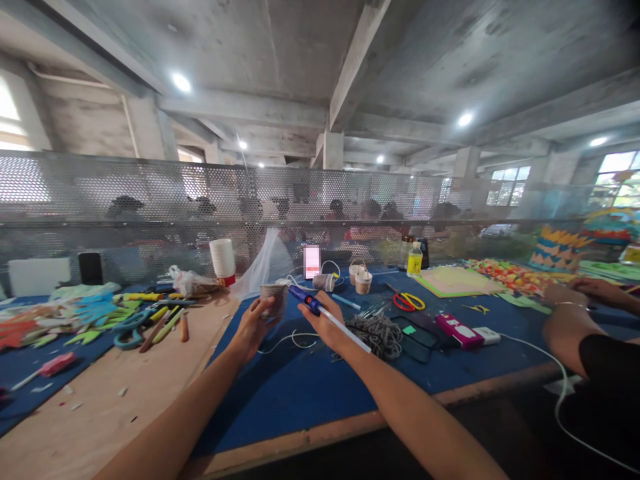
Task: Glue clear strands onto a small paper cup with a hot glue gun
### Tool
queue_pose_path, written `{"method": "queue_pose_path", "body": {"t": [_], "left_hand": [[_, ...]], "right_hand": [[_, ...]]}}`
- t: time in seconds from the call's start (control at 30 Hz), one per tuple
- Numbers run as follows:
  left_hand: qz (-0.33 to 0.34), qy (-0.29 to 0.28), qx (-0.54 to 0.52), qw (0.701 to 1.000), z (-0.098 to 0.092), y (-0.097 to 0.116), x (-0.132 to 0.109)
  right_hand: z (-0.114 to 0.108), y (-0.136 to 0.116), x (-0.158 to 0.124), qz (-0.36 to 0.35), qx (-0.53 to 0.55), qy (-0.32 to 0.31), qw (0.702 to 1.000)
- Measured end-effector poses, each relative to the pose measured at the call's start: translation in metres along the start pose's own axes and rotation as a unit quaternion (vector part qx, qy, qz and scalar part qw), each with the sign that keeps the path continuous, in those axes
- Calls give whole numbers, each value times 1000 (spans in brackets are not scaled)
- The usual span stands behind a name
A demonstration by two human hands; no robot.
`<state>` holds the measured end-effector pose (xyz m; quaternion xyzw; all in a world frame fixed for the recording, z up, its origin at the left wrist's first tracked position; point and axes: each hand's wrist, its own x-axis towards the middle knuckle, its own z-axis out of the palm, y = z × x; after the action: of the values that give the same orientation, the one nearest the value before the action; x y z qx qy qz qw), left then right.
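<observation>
My left hand [254,328] is wrapped round a small greyish-brown cup [274,292], held upright above the blue mat [295,393]. My right hand [327,327] grips a blue glue gun [306,299], its nozzle end pointing left towards the cup's rim; whether they touch I cannot tell. A long whitish glue stick [350,335] sticks out of the gun's back. Just right of my right hand lies a heap of grey cord [377,335]. Behind the gun a cord-wrapped cup [324,282] lies on its side, and small handled baskets [363,283] stand nearby.
Stacked paper cups [222,260] stand at the back left, near scissors [134,332] and several tools. Red-and-yellow scissors [409,302], a yellow-labelled bottle [415,260] and a magenta box [457,332] are on the right. A co-worker's arm [567,327] reaches in there. A mesh partition [300,193] closes the back.
</observation>
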<state>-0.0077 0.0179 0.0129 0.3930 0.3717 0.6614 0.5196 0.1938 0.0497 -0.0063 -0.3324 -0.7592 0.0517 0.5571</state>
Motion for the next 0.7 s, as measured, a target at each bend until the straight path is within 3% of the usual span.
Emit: {"method": "queue_pose_path", "body": {"t": [0.7], "left_hand": [[-38,-15,-69,997,1,5,-4]], "right_hand": [[0,-1,0,14,35,-2,999]]}}
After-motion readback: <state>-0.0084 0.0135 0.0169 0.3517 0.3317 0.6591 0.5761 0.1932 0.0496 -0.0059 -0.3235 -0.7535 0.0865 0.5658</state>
